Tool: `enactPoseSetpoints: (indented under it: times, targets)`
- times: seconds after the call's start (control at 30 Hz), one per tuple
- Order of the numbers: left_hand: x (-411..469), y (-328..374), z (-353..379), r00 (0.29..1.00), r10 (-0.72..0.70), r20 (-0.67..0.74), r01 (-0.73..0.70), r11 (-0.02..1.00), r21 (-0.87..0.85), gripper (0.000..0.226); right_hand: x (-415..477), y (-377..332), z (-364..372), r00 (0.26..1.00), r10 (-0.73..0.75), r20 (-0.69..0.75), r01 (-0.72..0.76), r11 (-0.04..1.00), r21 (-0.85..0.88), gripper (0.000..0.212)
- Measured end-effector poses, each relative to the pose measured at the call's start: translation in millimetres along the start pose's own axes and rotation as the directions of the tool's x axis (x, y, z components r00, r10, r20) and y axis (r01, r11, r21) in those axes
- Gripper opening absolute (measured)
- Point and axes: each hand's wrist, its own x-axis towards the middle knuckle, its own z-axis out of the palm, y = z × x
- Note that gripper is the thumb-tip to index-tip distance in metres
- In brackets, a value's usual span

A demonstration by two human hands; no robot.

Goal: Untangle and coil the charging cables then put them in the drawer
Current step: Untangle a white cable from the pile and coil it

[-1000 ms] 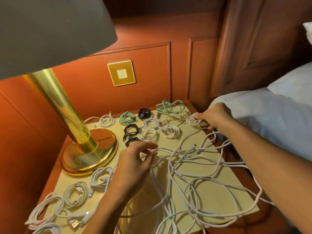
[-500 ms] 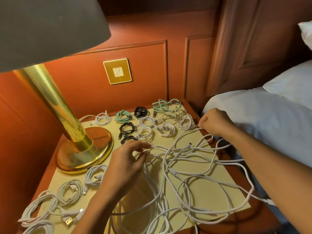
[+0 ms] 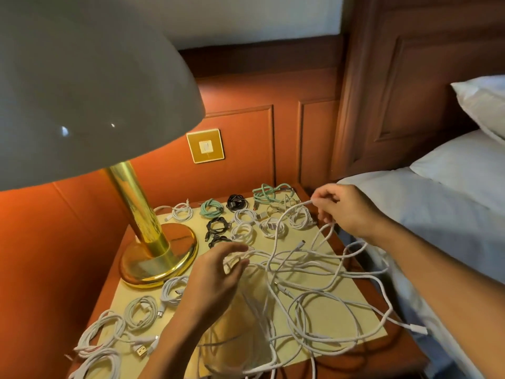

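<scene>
Cable [image 3: 296,207] slanting up-right out of the tangle [image 3: 314,272]
Right hand [image 3: 348,212] pinches its raised end; left hand [image 3: 216,277] grips the tangle (nearer, lower)

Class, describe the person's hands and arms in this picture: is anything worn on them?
Both the left hand and right hand are bare: no gloves, rings or watch show. Both forearms are bare too, with no sleeve in view.
</scene>
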Motion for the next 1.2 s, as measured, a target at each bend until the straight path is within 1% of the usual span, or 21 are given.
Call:
enactPoseSetpoints:
  times: [0.07,0.13,0.17,0.2,0.3,0.4,0.43,0.5,0.6,0.67,0.8,0.87,0.93,0.97,1.0,1.03,1.07,1.1,1.13,1.17,1.2]
  targets:
    - [3.9,13.1,-8.2,0.999,0.029,-0.02,-0.029,0.999,-0.04,0.034,-1.8,-33.6,-8.9,0.996,-0.086,0.008,0.086,0.996,0.018,0.01]
    - [11.9,31.9,-18.2,0.999,0.043,0.007,-0.041,0.984,-0.174,0.047,-5.7,-67.9,-13.7,0.983,-0.168,0.068,0.171,0.984,-0.048,0.009]
    - [16.7,42.8,-23.7,0.998,0.046,0.039,-0.036,0.97,-0.239,0.048,-8.5,-84.0,-15.3,0.974,-0.207,0.096,0.215,0.974,-0.077,0.008]
    - [21.9,53.0,-28.6,0.996,0.047,0.074,-0.025,0.961,-0.277,0.045,-10.7,-97.8,-16.2,0.963,-0.245,0.11,0.255,0.963,-0.09,0.007]
    - [31.1,76.0,-43.6,0.993,0.018,0.115,0.021,0.945,-0.325,0.017,-14.8,-126.7,-19.5,0.942,-0.328,0.07,0.333,0.939,-0.086,0.005]
    - [26.8,83.2,-61.2,0.994,-0.044,0.101,0.083,0.904,-0.419,0.017,-14.0,-134.3,-26.4,0.933,-0.361,-0.015,0.357,0.927,-0.114,0.006]
    - [23.7,82.7,-67.2,0.995,-0.037,0.097,0.073,0.911,-0.405,0.017,-13.8,-132.8,-28.6,0.93,-0.362,-0.057,0.355,0.929,-0.107,0.006]
    - [15.3,76.4,-75.7,0.995,0.003,0.103,0.028,0.955,-0.294,0.014,-14.0,-125.6,-31.7,0.93,-0.35,-0.115,0.339,0.935,-0.103,0.006]
    - [5.1,57.7,-83.0,0.996,0.038,0.08,-0.032,0.997,-0.071,0.008,-20.0,-107.5,-28.1,0.946,-0.316,-0.064,0.302,0.938,-0.17,0.004]
    - [1.3,43.2,-86.2,0.998,0.065,0.025,-0.065,0.998,0.018,0.006,-24.1,-93.0,-21.6,0.96,-0.275,-0.047,0.263,0.948,-0.181,0.005]
    - [-3.4,29.6,-87.1,0.973,0.225,-0.059,-0.216,0.969,0.121,0.019,-30.9,-67.2,-5.7,0.978,-0.206,0.023,0.206,0.948,-0.245,0.008]
    - [-8.6,25.6,-83.2,0.965,0.246,-0.086,-0.232,0.962,0.146,0.029,-34.2,-55.6,-0.6,0.983,-0.175,0.061,0.185,0.941,-0.284,0.008]
    - [-17.6,18.4,-75.4,0.964,0.248,-0.094,-0.228,0.956,0.187,0.03,-37.2,-45.8,2.0,0.987,-0.16,0.033,0.163,0.938,-0.307,0.006]
    - [-24.3,15.6,-70.1,0.968,0.246,-0.054,-0.23,0.952,0.203,0.028,-38.1,-41.1,2.6,0.987,-0.158,-0.01,0.146,0.937,-0.317,0.006]
    - [-32.4,14.0,-64.1,0.974,0.225,0.029,-0.225,0.949,0.22,0.027,-39.1,-37.4,3.2,0.986,-0.154,-0.058,0.127,0.935,-0.331,0.005]
    - [-40.4,13.1,-56.8,0.974,0.18,0.135,-0.21,0.944,0.254,0.031,-40.1,-34.0,4.3,0.984,-0.15,-0.094,0.108,0.93,-0.35,0.006]
    - [-48.0,12.0,-49.2,0.966,0.117,0.232,-0.186,0.934,0.305,0.043,-41.4,-31.0,5.6,0.983,-0.144,-0.114,0.092,0.924,-0.372,0.006]
    - [-54.1,9.9,-42.5,0.954,0.037,0.297,-0.15,0.918,0.367,0.059,-42.6,-28.1,6.5,0.982,-0.136,-0.13,0.075,0.916,-0.393,0.007]
    - [-58.7,7.8,-38.1,0.944,-0.037,0.327,-0.106,0.907,0.408,0.074,-43.4,-25.1,7.1,0.98,-0.129,-0.154,0.056,0.91,-0.411,0.008]
    - [-61.5,6.3,-35.9,0.939,-0.087,0.333,-0.065,0.905,0.421,0.084,-43.7,-22.3,6.8,0.975,-0.127,-0.185,0.037,0.905,-0.424,0.01]
    - [-61.9,5.7,-35.9,0.938,-0.111,0.327,-0.043,0.902,0.43,0.085,-43.9,-19.6,5.6,0.969,-0.125,-0.212,0.021,0.901,-0.434,0.012]
